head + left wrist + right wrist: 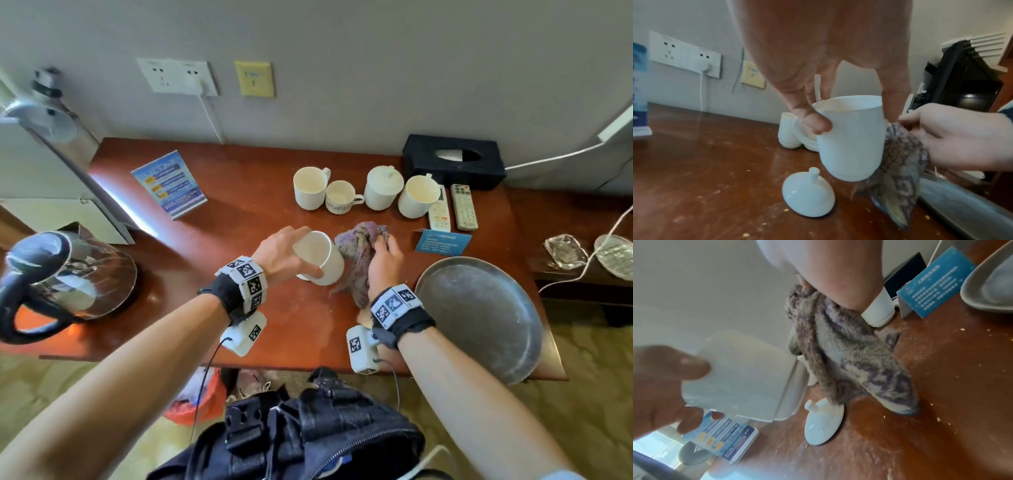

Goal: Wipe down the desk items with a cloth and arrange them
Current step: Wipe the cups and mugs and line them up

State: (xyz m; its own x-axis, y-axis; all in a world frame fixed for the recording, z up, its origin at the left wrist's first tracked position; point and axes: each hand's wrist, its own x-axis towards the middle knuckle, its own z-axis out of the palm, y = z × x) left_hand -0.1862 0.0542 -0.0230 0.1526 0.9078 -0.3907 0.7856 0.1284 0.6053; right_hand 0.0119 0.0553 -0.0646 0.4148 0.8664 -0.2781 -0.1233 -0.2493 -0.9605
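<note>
My left hand [281,253] grips a white cup [320,257] from above by its rim, thumb on one side and fingers on the other. The cup [851,138] hangs slightly tilted above the brown desk [239,212]. My right hand [383,257] holds a bunched purple-grey cloth [356,253] against the cup's right side; the cloth [898,170] trails down to the desk. The cup's white lid [807,194] lies knob-up on the desk just below the cup. From the right wrist the cloth [849,356] and lid [823,423] sit beside the cup [740,378].
Three open white cups [310,188] and a lidded one [382,188] line the back, with two remotes [462,207] and a black tissue box [452,161]. A round metal tray [479,318] lies right, a kettle [68,270] left, blue cards [169,183] behind.
</note>
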